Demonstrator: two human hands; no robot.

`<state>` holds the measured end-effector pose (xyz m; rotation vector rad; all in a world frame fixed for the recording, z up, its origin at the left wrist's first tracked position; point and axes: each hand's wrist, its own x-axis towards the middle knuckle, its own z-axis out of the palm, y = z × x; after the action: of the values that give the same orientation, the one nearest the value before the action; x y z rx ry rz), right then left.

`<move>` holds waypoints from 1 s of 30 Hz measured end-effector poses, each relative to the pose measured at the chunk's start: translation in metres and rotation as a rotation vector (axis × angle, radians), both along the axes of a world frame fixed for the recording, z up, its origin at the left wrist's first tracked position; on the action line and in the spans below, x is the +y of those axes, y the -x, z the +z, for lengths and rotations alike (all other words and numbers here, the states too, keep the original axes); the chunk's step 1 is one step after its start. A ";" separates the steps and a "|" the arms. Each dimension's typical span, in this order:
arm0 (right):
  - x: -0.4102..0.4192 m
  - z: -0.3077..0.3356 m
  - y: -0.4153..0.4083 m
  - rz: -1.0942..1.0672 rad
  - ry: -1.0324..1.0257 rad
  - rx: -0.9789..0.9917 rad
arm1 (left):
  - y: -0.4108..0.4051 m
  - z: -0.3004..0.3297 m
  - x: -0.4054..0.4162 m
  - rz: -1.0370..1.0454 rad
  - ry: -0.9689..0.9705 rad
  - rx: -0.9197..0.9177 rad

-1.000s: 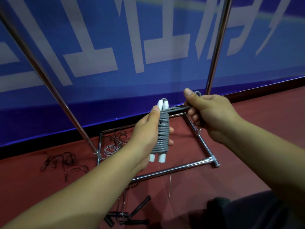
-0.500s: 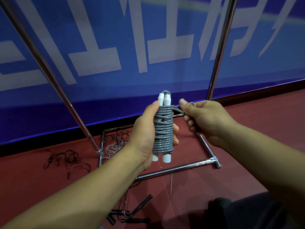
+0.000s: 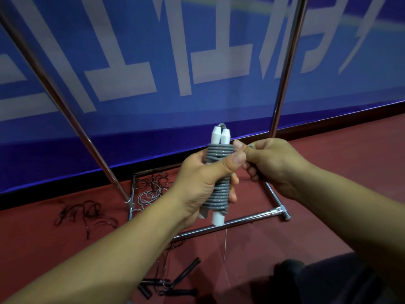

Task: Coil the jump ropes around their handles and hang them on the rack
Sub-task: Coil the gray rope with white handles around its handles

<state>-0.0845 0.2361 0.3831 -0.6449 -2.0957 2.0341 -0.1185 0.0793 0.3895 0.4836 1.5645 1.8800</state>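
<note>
Grey rope: the coiled grey rope [image 3: 217, 189] wraps both white handles [image 3: 220, 136], which stand upright side by side at frame centre, well above the floor.
Left fingers: the left hand [image 3: 197, 185] grips the bundle round its middle, thumb lying across the upper turns toward 2 o'clock.
Right fingers: the right hand [image 3: 274, 165] sits just beside the bundle at 3 o'clock, fingers curled and pinching the last bit of rope at the top turns; the tail itself is mostly hidden.
Step in hand: by my judgement, finishing the wrap, securing the loose end at the top of the coil.
Next move: likely needs the end tucked under a turn or pulled snug while the left grip keeps the coils from slackening, then a lift toward the rack.
Rack: chrome rack [image 3: 282, 84] uprights rise at 10 and 1 o'clock; its base frame lies on the red floor [image 3: 328, 172] behind the hands.
Farther out: loose black ropes [image 3: 87, 213] at 8 o'clock, a pale rope [image 3: 149, 197] inside the base, black handles [image 3: 171, 286] at 6 o'clock, a blue banner [image 3: 197, 62] behind.
</note>
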 end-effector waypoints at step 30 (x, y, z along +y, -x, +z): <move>-0.010 -0.002 0.002 -0.015 0.155 0.132 | 0.007 -0.005 0.000 0.082 0.023 -0.008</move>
<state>-0.0861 0.2261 0.3812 -0.5297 -1.8701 2.1827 -0.1259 0.0795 0.3848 0.4064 1.6213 1.9199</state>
